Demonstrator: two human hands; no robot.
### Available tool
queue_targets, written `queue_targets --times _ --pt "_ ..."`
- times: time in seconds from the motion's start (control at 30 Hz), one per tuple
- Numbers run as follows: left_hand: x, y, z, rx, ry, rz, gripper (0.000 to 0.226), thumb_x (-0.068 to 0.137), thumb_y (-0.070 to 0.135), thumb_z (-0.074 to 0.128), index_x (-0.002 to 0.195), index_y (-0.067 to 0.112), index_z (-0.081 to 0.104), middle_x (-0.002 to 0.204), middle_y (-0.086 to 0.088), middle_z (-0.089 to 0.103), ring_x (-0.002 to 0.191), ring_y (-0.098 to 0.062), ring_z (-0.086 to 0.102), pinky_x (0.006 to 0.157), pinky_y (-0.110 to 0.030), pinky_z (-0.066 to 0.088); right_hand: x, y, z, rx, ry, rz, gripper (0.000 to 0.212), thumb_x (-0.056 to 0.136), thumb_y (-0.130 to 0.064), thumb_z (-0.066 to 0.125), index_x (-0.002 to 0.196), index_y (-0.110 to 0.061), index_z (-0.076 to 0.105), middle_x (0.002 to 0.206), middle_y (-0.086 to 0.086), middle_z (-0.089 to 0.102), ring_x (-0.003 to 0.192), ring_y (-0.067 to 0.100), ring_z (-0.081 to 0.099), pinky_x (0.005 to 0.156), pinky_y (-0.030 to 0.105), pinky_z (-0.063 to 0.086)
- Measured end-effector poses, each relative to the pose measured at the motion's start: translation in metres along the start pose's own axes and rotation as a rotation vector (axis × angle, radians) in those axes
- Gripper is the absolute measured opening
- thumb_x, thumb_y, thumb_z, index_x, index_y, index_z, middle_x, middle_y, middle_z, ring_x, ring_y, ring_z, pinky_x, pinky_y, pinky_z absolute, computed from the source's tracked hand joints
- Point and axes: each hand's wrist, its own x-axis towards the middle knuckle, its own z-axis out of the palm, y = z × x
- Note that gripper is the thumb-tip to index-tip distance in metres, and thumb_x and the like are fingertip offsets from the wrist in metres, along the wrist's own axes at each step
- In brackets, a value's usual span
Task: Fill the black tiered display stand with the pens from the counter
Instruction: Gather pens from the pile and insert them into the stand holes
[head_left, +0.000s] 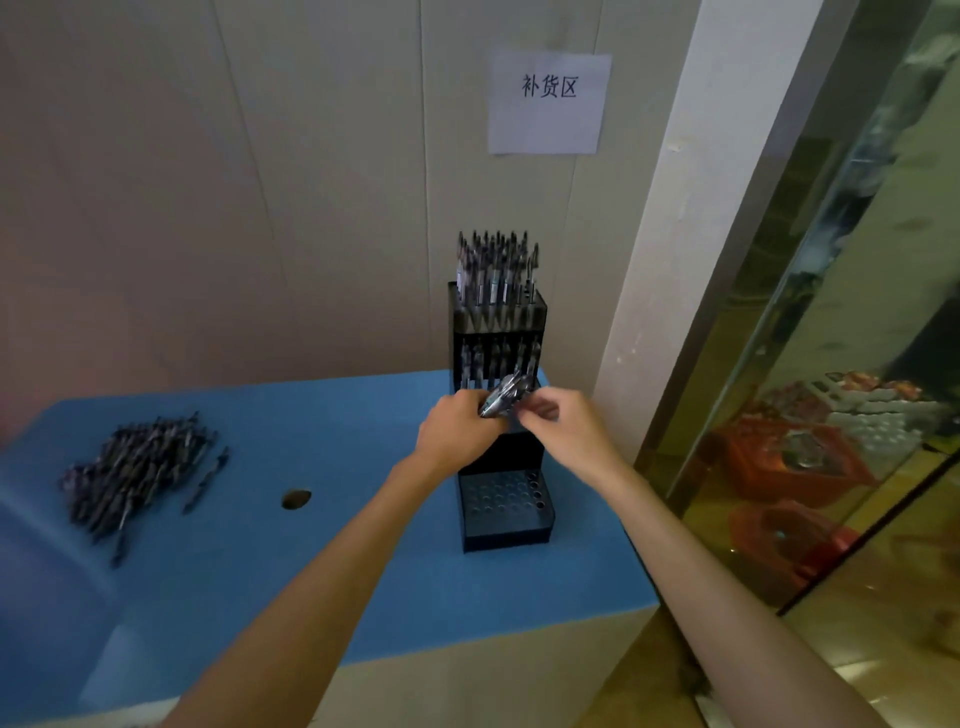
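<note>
A: Starting from the bunch of pens (505, 399). It is sitting in front of the stand's middle tiers, tilted, tips pointing up and right, and it is blurry.

B: Who is holding it?

A: The left hand (457, 431) is gripping the lower end, fingers curled round the bunch. The right hand (563, 422) is meeting it from the right, fingertips seeming to be pinching at one pen, though blur is hiding which.

B: So the bunch is lying between both hands?

A: Yes, touching both, just above the black tiered display stand (501, 457).

B: How is the stand looking?

A: The top tier is carrying upright pens, the next tier down looks to be filling, and the bottom tier is showing open holes. So the task is looking partly done, as a judgement.

B: Advice for this step?

A: The person is probably separating a single pen. Keeping the left grip firm so the rest are not spilling, then lowering each pen upright into one hole, working back row to front so standing pens are not getting knocked.

B: And the supply?

A: A loose pen pile (137, 467) is lying well apart on the left of the blue counter (363, 571), near a dark hole (296, 499) in it.
</note>
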Motion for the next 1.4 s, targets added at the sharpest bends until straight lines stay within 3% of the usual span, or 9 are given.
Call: queue_targets --times 0.07,0.2,0.37,0.47,0.77,0.97,1.17,1.3,1.4 --pt "0.01 -0.005 0.002 -0.016 0.0 -0.021 0.007 0.083 0.023 0.061 0.08 0.016 0.06 0.067 -0.001 0.058 0.061 -0.022 0.051 0.056 -0.03 0.037 0.014 0.0 0.004 0.066 -0.039 0.009 0.008 0.09 -0.023 0.071 0.096 -0.021 0.075 0.089 -0.008 0.074 0.085 0.008 0.069 0.083 0.031 0.057" --pt "0.028 -0.013 0.006 -0.021 -0.005 -0.043 0.013 0.086 0.028 0.061 0.091 0.016 0.065 0.07 -0.001 0.061 0.065 -0.022 0.056 0.058 -0.032 0.041 0.036 0.005 0.013 0.168 -0.059 0.066 0.009 0.091 -0.025 0.069 0.091 -0.021 0.077 0.087 -0.005 0.076 0.087 0.015 0.071 0.087 0.039 0.058" --pt "0.039 -0.018 0.011 -0.041 0.004 -0.097 0.014 0.085 0.031 0.061 0.09 0.018 0.065 0.067 -0.002 0.06 0.059 -0.022 0.054 0.058 -0.04 0.05 0.048 0.01 0.017 0.264 -0.018 0.123 0.012 0.091 -0.022 0.07 0.083 -0.013 0.074 0.081 0.003 0.075 0.074 0.013 0.07 0.071 0.031 0.056" --pt "0.041 -0.018 0.01 -0.047 0.01 -0.114 0.012 0.086 0.029 0.061 0.087 0.018 0.063 0.065 -0.001 0.057 0.057 -0.021 0.051 0.054 -0.037 0.044 0.055 0.009 0.017 0.33 -0.014 0.148 0.013 0.092 -0.019 0.069 0.083 -0.01 0.072 0.079 0.007 0.074 0.066 0.009 0.068 0.066 0.025 0.052" --pt "0.057 -0.011 0.001 -0.067 -0.023 -0.111 0.018 0.095 0.034 0.059 0.085 0.019 0.063 0.066 -0.001 0.057 0.054 -0.019 0.051 0.056 -0.041 0.05 0.074 0.009 0.011 0.431 -0.1 0.18 0.015 0.092 -0.023 0.072 0.09 -0.009 0.068 0.084 0.008 0.075 0.07 0.015 0.071 0.071 0.035 0.057" --pt "0.062 -0.012 0.003 -0.145 -0.043 -0.132 0.021 0.094 0.034 0.064 0.091 0.012 0.063 0.062 0.0 0.052 0.048 -0.015 0.044 0.049 -0.031 0.041 0.083 0.015 0.01 0.462 -0.093 0.165 0.014 0.094 -0.022 0.069 0.089 -0.01 0.066 0.087 0.009 0.075 0.077 0.016 0.07 0.073 0.035 0.058" --pt "0.058 -0.022 -0.003 -0.166 -0.058 -0.105 0.038 0.094 0.044 0.066 0.098 0.007 0.065 0.058 0.004 0.048 0.039 -0.008 0.039 0.042 -0.025 0.037 0.09 0.015 0.007 0.666 0.048 0.223 0.011 0.099 -0.011 0.06 0.091 -0.005 0.056 0.089 0.013 0.073 0.071 0.021 0.071 0.069 0.035 0.06" --pt "0.056 -0.031 -0.01 -0.181 -0.068 -0.12 0.042 0.093 0.043 0.068 0.098 0.002 0.066 0.057 0.001 0.04 0.04 -0.011 0.034 0.041 -0.027 0.035 0.095 0.01 -0.002 0.724 0.207 0.182 0.008 0.098 -0.007 0.06 0.094 -0.002 0.055 0.09 0.019 0.072 0.078 0.029 0.075 0.07 0.035 0.063" --pt "0.054 -0.038 -0.015 -0.161 -0.055 -0.134 0.038 0.095 0.037 0.067 0.08 0.004 0.056 0.055 0.002 0.037 0.041 -0.01 0.031 0.043 -0.027 0.033 0.1 0.011 -0.006 0.614 0.303 0.061 0.012 0.095 -0.004 0.064 0.1 -0.002 0.053 0.093 0.018 0.07 0.078 0.026 0.074 0.068 0.032 0.062"
